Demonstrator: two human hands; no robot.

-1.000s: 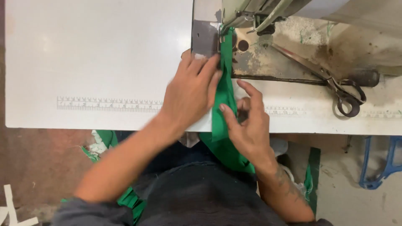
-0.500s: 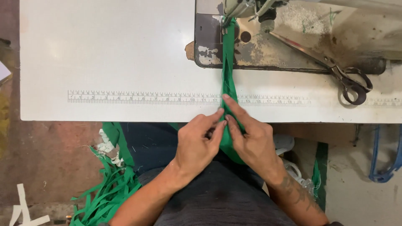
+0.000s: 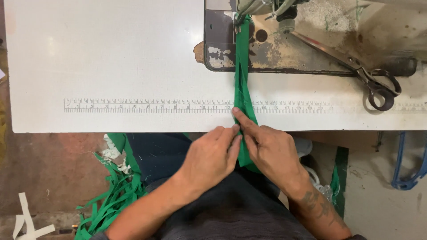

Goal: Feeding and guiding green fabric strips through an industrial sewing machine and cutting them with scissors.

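Observation:
A narrow green fabric strip (image 3: 242,75) runs from the sewing machine's presser foot (image 3: 242,13) down over the white table's front edge (image 3: 133,126). My left hand (image 3: 209,158) pinches the strip at the table edge, fingers curled on its left side. My right hand (image 3: 269,149) holds the same strip from the right, its index finger pressed flat on the fabric just over the edge. Both hands touch each other around the strip.
A worn metal machine bed (image 3: 289,53) sits at the top middle, with large scissors (image 3: 364,75) lying on its right. A printed ruler scale (image 3: 133,106) runs along the table. Green fabric strips (image 3: 111,200) pile on the floor at left. Blue tubing (image 3: 411,169) hangs at right.
Both hands slid back from near the machine to the table's front edge, and the green strip now lies stretched straight between the presser foot and the hands.

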